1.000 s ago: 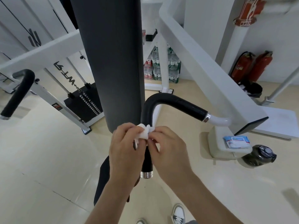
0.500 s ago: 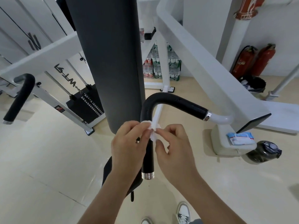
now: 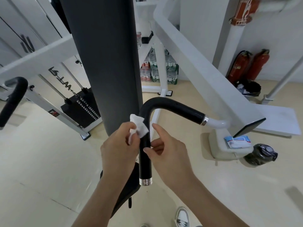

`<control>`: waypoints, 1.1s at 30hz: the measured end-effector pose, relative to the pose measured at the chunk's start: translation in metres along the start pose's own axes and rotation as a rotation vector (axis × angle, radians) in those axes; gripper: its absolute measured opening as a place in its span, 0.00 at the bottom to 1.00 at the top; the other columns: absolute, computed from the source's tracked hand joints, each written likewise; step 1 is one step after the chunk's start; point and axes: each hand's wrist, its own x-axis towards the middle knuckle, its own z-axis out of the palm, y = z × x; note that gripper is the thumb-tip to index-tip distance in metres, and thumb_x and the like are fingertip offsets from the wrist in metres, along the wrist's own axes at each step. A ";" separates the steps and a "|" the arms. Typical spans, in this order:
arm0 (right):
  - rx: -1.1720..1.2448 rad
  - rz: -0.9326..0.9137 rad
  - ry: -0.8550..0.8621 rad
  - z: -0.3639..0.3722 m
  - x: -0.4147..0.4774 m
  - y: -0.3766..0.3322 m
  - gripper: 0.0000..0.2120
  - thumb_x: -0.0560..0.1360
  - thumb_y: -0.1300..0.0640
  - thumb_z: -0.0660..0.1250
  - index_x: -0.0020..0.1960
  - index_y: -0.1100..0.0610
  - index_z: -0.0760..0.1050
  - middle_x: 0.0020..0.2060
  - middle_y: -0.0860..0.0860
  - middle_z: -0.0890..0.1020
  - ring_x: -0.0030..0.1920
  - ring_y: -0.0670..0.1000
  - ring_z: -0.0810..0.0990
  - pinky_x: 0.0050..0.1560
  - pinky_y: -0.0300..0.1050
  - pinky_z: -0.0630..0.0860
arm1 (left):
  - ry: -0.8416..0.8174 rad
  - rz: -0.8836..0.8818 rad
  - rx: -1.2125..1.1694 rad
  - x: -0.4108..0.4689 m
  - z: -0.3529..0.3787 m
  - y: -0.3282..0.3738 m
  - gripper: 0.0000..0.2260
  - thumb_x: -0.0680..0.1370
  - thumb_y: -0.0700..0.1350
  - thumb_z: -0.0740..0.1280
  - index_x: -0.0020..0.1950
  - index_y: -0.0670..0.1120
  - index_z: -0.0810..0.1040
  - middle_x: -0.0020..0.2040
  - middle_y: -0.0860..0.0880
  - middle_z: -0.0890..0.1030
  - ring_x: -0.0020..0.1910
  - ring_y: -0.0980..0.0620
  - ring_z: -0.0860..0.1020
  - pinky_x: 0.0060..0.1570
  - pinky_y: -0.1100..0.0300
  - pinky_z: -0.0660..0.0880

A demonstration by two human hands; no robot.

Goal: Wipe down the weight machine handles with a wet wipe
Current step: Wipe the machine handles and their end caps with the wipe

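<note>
A black curved handle of the white weight machine runs down to a chrome end cap in front of me. My left hand pinches a white wet wipe and holds it against the left side of the handle's vertical part. My right hand is just right of the handle with loose fingers, its thumb tip touching the grip; it holds nothing. A second black handle hangs at the far left.
A dark grey back pad rises right behind the handle. A wipes pack lies on a beige base at right, beside a dark bottle. Weight stack at left, fire extinguishers and bottled-water packs at the back.
Both hands pinched the wipe together in front of the handle; now my right hand has let go and dropped to the right, while the left holds the opened wipe on the handle.
</note>
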 end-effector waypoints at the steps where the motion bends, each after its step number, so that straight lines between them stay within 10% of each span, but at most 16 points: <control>1: -0.028 -0.008 -0.015 0.001 0.000 0.000 0.25 0.73 0.53 0.71 0.68 0.43 0.68 0.40 0.44 0.81 0.43 0.43 0.80 0.51 0.40 0.77 | -0.011 -0.022 -0.011 0.005 0.000 -0.001 0.06 0.75 0.41 0.68 0.47 0.53 0.78 0.32 0.54 0.78 0.32 0.54 0.77 0.34 0.61 0.72; 9: -0.114 -0.070 -0.032 0.000 0.003 -0.005 0.19 0.75 0.52 0.69 0.64 0.43 0.69 0.41 0.44 0.79 0.43 0.45 0.78 0.50 0.43 0.77 | -0.034 0.140 0.065 -0.007 -0.007 0.008 0.02 0.73 0.46 0.71 0.45 0.52 0.82 0.31 0.57 0.75 0.28 0.59 0.72 0.31 0.74 0.62; 15: -0.096 -0.053 -0.066 -0.003 0.004 -0.005 0.29 0.74 0.54 0.69 0.69 0.38 0.63 0.40 0.41 0.79 0.43 0.43 0.78 0.51 0.41 0.77 | -0.105 -0.051 -0.295 0.022 0.000 0.015 0.08 0.72 0.47 0.72 0.49 0.55 0.77 0.29 0.56 0.75 0.30 0.59 0.73 0.31 0.69 0.70; 33: -0.065 -0.092 -0.109 -0.007 0.002 -0.003 0.30 0.76 0.62 0.63 0.72 0.41 0.62 0.40 0.44 0.80 0.42 0.44 0.79 0.47 0.36 0.77 | -0.194 0.001 -0.104 0.024 -0.002 0.029 0.07 0.76 0.51 0.66 0.53 0.52 0.74 0.31 0.57 0.72 0.32 0.59 0.74 0.33 0.66 0.68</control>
